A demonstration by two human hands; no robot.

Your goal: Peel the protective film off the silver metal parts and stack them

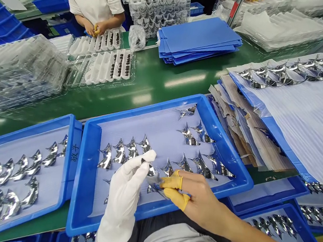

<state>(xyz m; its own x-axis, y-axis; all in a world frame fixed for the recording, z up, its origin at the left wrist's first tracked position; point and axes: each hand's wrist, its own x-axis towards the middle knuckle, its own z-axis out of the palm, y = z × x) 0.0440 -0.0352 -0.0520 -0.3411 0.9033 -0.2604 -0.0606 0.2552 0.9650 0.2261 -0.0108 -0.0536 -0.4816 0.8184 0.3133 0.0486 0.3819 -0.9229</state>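
My left hand (128, 186), in a white glove, pinches a small curved, pointed chrome piece (151, 170) between thumb and fingers. My right hand (190, 190) wears yellow finger cots on thumb and fingers. Its fingers are closed close beside that piece, and what lies between them is blurred. Both hands are above a blue tray (87, 174) lined with a white sheet (155, 128). More chrome pieces (131, 148) stand in a row at the tray's left, and other chrome pieces (201, 166) lie at its right. Part of the lower left group is hidden by my glove.
To the left, another blue tray (70, 158) holds rows of chrome pieces. Stacked blue sheets (199, 39) lie on the green table (142, 81). At right are layered paper sheets (241, 125) and more trays below. Across the table, a person (93, 0) works near clear plastic trays (132, 70).
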